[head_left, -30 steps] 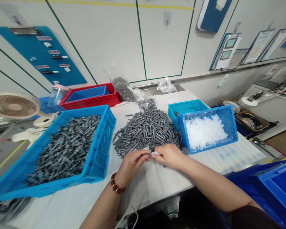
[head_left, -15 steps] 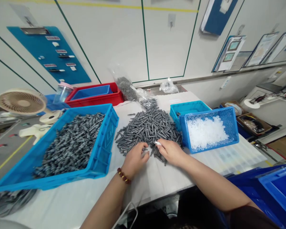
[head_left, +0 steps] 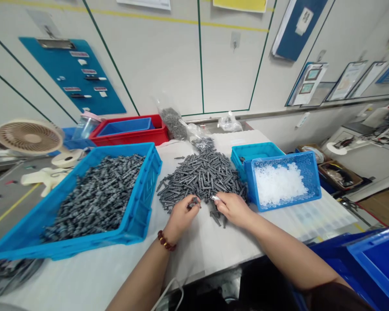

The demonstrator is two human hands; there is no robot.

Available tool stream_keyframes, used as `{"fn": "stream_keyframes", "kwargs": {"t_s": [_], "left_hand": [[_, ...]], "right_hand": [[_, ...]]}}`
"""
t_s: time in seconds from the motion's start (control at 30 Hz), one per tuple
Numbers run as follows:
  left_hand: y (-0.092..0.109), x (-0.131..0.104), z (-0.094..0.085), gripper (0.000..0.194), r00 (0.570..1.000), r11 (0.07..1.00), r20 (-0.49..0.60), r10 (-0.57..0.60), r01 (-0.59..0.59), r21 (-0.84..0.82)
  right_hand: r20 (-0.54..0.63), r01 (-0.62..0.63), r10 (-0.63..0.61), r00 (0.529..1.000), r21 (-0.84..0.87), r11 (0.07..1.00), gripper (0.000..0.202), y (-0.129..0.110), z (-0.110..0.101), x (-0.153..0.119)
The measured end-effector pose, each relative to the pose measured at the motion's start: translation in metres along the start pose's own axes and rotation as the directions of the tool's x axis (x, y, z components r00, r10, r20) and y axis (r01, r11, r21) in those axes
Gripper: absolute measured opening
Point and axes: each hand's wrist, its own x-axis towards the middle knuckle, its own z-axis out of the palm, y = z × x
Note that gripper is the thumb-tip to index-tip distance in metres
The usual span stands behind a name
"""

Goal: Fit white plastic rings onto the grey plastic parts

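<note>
A pile of slim grey ribbed plastic pieces [head_left: 204, 172] lies in the middle of the white-covered table. At its near edge my left hand [head_left: 183, 212], with a beaded bracelet at the wrist, is closed around grey pieces [head_left: 193, 202] of the same kind. Just to the right, my right hand [head_left: 234, 209] pinches a small white piece [head_left: 215, 198] between thumb and fingers; its exact shape is too small to make out. A few loose grey pieces [head_left: 218, 217] lie beneath the right fingertips. The hands are a short gap apart.
On the left stands a large blue crate [head_left: 149, 190] full of grey parts. To the right, a tilted blue bin [head_left: 315, 181] holds small white translucent rings, beside a turquoise bin [head_left: 266, 148]. Behind are a red crate [head_left: 129, 139], plastic bags [head_left: 171, 121] and a fan [head_left: 30, 136].
My left fingers, half open before, now hold grey pieces that show above the thumb. My right hand still pinches the white piece in about the same place. The view has tilted slightly.
</note>
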Motion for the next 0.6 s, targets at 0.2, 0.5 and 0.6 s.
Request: {"fn": "stream_keyframes", "kwargs": {"t_s": [0.2,0.5,0.6], "left_hand": [[0.0,-0.004,-0.008,0.021,0.996,0.964,-0.036,-0.088,0.076,-0.255],[-0.006,-0.005,-0.006,0.018,0.996,0.971,0.04,0.084,-0.073,-0.228],[-0.01,-0.005,-0.004,0.018,0.975,0.969,0.061,0.212,-0.202,-0.144]], "right_hand": [[0.058,-0.019,0.022,0.998,-0.059,0.998,0.022,-0.005,-0.002,0.0],[0.131,0.022,-0.001,0.991,-0.16,0.987,0.021,-0.012,-0.006,-0.003],[0.172,0.071,-0.037,0.984,-0.199,0.977,0.021,-0.015,-0.007,-0.005]]}}
